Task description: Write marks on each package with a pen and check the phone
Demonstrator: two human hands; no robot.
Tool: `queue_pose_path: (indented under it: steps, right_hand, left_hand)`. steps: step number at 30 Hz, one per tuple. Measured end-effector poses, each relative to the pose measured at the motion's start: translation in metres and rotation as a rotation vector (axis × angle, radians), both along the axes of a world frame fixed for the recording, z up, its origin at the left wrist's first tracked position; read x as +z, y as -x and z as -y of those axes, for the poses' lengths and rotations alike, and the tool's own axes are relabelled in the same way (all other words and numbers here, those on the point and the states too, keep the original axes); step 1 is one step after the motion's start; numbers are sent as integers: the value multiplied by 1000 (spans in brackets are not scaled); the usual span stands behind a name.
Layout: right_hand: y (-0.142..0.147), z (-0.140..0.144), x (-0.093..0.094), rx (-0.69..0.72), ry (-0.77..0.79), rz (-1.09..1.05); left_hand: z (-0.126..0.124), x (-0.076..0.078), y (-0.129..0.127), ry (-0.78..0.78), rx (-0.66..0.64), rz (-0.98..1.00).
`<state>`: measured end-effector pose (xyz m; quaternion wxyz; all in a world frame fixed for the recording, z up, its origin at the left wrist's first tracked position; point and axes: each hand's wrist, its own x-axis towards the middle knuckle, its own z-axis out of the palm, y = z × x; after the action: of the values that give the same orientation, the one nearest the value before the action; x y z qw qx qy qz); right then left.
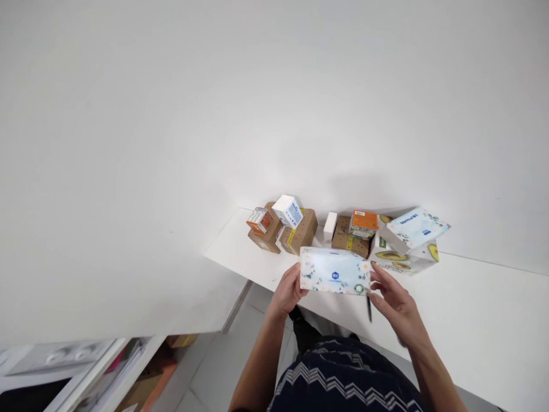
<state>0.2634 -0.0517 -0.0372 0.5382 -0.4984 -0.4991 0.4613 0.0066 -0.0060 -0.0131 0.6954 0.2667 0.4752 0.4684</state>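
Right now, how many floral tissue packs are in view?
2. One tissue pack is held between the left hand and right hand; the other tissue pack lies atop the avocado-print box. Others may be hidden.

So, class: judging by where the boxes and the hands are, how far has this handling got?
Looks done: brown cartons and an avocado box stand grouped at the wall. In hand: left hand and right hand hold a floral tissue box by its ends above the table. Left: setting it down.
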Motion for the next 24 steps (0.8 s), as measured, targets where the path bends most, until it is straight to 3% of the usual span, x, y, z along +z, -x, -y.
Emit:
queue_pose_path:
  steps: [4,7,15,24]
  right_hand:
    - [2,2,-2,75,-6,-7]
    - [8,2,-3,53,-11,-21]
    - [15,3,-3,13,-39,-94]
    - [14,3,0,17,-43,-137]
  left_hand:
    - [2,1,-2,-72,40,61]
    - [3,4,-6,-136,8,164]
    - [10,11,-12,-122,113,269]
    - [12,14,-10,-224,-65,168]
